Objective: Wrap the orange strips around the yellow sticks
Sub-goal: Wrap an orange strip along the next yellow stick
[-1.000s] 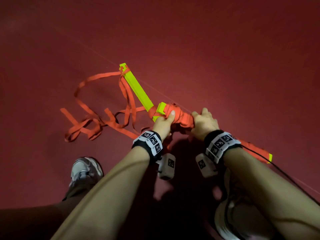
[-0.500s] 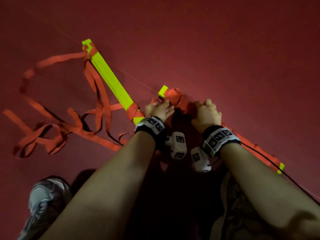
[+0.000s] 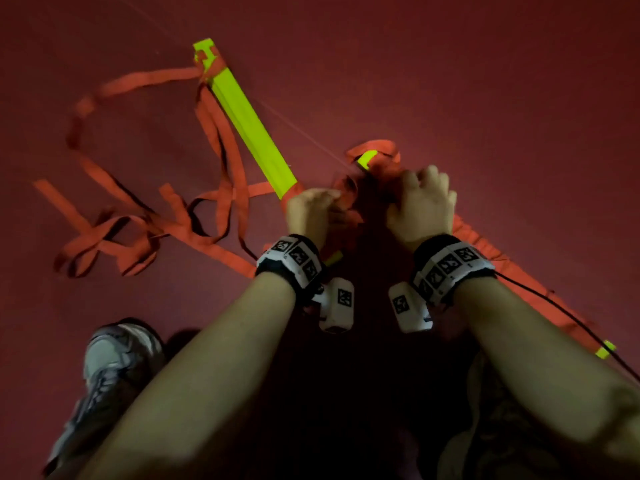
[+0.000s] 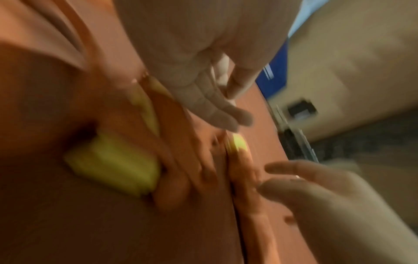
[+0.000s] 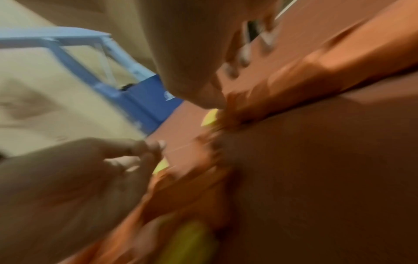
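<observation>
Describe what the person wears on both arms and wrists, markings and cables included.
Both forearms are bare, with no sleeves. The left wrist band and the right wrist band are black, faced with white tiles bearing black square fiducial markers. A white camera box with its own marker hangs under each: left, right. A thin black cable trails from the right band.

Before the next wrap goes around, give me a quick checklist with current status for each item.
1. Wrapped bundle within reach of both hands: ok, it lies between them.
2. Left hand holding the strip: cannot tell, motion blur hides the fingers.
3. Right hand steadying the bundle: ok, it sits on the orange windings; grip unclear.
4. Bare yellow stick free to take wraps: ok, mostly uncovered.
5. Loose orange strips untangled: not ok, they loop and cross on the floor.
6. Black cable clear of the windings: not ok, it runs over the wrapped part.
</observation>
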